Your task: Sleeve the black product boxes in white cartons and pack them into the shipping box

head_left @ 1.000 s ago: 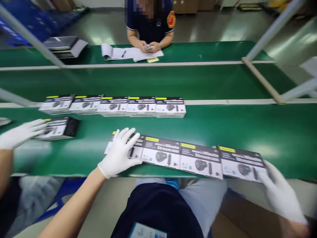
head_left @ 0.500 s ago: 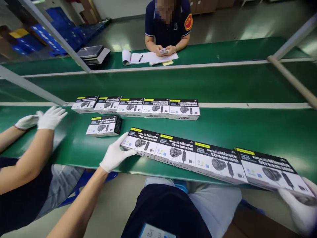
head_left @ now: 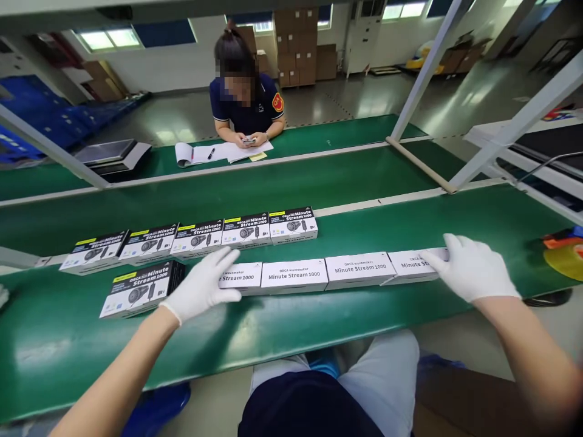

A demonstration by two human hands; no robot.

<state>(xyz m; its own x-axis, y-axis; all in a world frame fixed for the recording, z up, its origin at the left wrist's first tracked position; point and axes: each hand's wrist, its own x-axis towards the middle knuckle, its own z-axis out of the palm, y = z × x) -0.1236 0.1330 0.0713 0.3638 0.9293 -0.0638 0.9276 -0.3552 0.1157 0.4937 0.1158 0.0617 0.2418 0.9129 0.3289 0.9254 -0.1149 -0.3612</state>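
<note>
"where's the row of four wavemaker boxes (head_left: 294, 275)?"

"on the green worktop (head_left: 282, 328), white sides showing. left hand (head_left: 200, 285) cups its left end, fingers apart."

"and the right hand (head_left: 483, 270)?"

"at its right end, fingers apart too. five printed boxes (head_left: 197, 237) line up beyond it."

left hand (head_left: 200, 290), right hand (head_left: 480, 270): white gloves (head_left: 194, 296) | navy top (head_left: 310, 408) | pale blue-grey trousers (head_left: 385, 376)

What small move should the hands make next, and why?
Probably a light inward press with the left hand and right hand, keeping the near row of four boxes together: the hands are at its opposite ends, and no hand touches the two middle boxes.
</note>
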